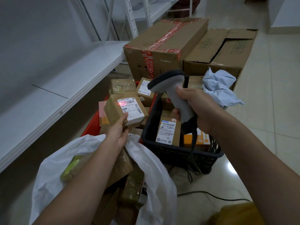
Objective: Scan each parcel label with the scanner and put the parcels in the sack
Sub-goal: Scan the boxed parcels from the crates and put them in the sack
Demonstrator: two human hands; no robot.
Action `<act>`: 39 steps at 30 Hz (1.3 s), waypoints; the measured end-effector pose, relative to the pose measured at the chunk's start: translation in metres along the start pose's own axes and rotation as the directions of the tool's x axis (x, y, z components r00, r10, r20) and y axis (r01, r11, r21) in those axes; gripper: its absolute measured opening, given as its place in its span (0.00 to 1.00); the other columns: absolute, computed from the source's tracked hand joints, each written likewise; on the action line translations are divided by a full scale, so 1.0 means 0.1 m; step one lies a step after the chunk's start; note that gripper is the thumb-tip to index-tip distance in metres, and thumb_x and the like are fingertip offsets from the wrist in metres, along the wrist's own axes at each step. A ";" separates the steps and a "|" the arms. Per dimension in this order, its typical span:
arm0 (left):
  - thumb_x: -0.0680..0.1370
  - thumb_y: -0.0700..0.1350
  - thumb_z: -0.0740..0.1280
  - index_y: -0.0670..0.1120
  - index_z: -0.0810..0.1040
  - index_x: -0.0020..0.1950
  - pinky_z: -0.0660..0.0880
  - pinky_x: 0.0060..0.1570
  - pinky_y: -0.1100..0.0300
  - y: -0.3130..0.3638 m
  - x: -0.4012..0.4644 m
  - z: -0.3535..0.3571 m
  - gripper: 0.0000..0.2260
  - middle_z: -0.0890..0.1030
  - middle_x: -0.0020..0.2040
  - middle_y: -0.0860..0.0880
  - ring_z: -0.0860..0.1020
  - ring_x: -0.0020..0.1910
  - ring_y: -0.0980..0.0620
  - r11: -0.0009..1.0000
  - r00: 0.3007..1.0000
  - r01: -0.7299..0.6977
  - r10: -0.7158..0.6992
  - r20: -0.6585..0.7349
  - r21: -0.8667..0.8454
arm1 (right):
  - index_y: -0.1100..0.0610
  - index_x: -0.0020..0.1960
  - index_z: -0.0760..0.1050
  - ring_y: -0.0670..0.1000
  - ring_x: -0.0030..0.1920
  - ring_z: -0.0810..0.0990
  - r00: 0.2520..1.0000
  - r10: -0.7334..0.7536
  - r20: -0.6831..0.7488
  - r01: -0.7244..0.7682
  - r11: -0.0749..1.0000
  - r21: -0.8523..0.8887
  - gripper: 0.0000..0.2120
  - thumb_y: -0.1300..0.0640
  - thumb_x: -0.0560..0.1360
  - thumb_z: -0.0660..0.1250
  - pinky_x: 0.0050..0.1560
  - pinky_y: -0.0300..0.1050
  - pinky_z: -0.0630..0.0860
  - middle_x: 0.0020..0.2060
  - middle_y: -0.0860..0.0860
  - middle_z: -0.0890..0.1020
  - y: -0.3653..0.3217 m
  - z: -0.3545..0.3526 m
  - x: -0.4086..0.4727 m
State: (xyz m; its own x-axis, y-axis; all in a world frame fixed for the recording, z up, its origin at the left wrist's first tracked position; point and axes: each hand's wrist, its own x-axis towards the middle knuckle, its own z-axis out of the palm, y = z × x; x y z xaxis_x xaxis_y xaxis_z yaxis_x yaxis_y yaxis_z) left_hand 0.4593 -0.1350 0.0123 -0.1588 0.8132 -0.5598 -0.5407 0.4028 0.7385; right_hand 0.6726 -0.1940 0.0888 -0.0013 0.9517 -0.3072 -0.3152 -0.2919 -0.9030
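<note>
- The sack (155, 172) is lying open on the floor under the left arm, with brown parcels already inside. It is looking thin and soft, so I think its mouth is collapsing easily and a parcel is better dropped in at the middle.
- The black basket (178, 153) is standing just right of the sack and the red basket (93, 122) behind it. Both are holding more parcels. One label in the black basket is showing "M1 A219", as far as I can read.
- The big box (164, 46) behind is wearing red tape with white writing that is too small for me to read.
- The scanner (170, 88) is stiff plastic with a cable hanging down. The right hand (198, 109) is gripping its handle with the fingers curled around, aiming left.
- The parcel (125, 109) is being held up above the red basket. The left hand (119, 129) is pinching its near corner, thumb on top. It is looking light and rigid under glossy tape, perhaps slippery, so holding by the edges is safer.
- Its label (129, 108) is facing up, with a red scan spot on it. I am reading something like "159 A03 010"; the rest is too small.
</note>
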 end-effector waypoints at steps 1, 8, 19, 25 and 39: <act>0.76 0.36 0.69 0.42 0.72 0.48 0.73 0.65 0.47 0.00 0.00 0.00 0.07 0.79 0.61 0.41 0.77 0.62 0.44 1.000 1.000 0.005 -0.005 -0.002 -0.004 | 0.61 0.61 0.74 0.48 0.29 0.75 1.000 -0.001 0.011 0.001 1.000 0.001 0.15 0.51 0.82 0.61 0.31 0.41 0.75 0.49 0.58 0.78 0.00 0.00 0.00; 0.76 0.36 0.70 0.43 0.71 0.48 0.74 0.63 0.47 0.00 -0.03 0.00 0.08 0.81 0.52 0.42 0.78 0.61 0.43 0.999 1.000 0.025 -0.025 -0.007 -0.020 | 0.61 0.60 0.74 0.48 0.28 0.75 0.999 0.000 0.040 -0.001 1.000 0.022 0.14 0.52 0.82 0.61 0.30 0.41 0.75 0.46 0.57 0.77 -0.04 0.02 -0.03; 0.72 0.37 0.73 0.42 0.72 0.65 0.81 0.50 0.47 0.37 -0.27 -0.35 0.22 0.83 0.55 0.40 0.83 0.52 0.42 0.995 0.987 0.092 -0.096 0.128 0.031 | 0.60 0.60 0.74 0.49 0.32 0.77 0.999 -0.027 0.021 0.028 0.996 -0.081 0.14 0.50 0.81 0.62 0.30 0.40 0.75 0.45 0.55 0.78 -0.25 0.31 -0.32; 0.60 0.44 0.81 0.40 0.74 0.66 0.80 0.53 0.48 0.89 -0.54 -1.09 0.36 0.82 0.58 0.40 0.82 0.56 0.42 0.859 0.948 0.080 -0.222 0.227 0.506 | 0.60 0.60 0.73 0.50 0.35 0.78 0.994 0.012 -0.109 -0.023 0.995 -0.096 0.16 0.50 0.81 0.63 0.36 0.43 0.75 0.45 0.55 0.78 -0.17 0.41 -0.50; 0.60 0.44 0.83 0.52 0.70 0.65 0.71 0.59 0.57 0.70 -0.51 -2.05 0.38 0.68 0.60 0.53 0.69 0.61 0.50 -0.251 0.954 -0.301 -0.083 0.289 0.920 | 0.60 0.50 0.73 0.51 0.34 0.76 0.990 0.053 -0.131 -0.083 0.969 -0.231 0.12 0.50 0.82 0.61 0.34 0.45 0.74 0.38 0.54 0.77 0.05 0.56 -0.44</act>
State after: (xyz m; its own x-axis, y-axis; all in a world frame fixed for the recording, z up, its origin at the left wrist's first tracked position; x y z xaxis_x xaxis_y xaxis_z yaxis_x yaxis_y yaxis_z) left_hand 0.2603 -0.2346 0.0160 0.1325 0.8635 -0.4867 0.9434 0.0407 0.3291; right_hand 0.6183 -0.2324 0.1144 0.1065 0.9140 -0.3915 -0.0862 -0.3837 -0.9194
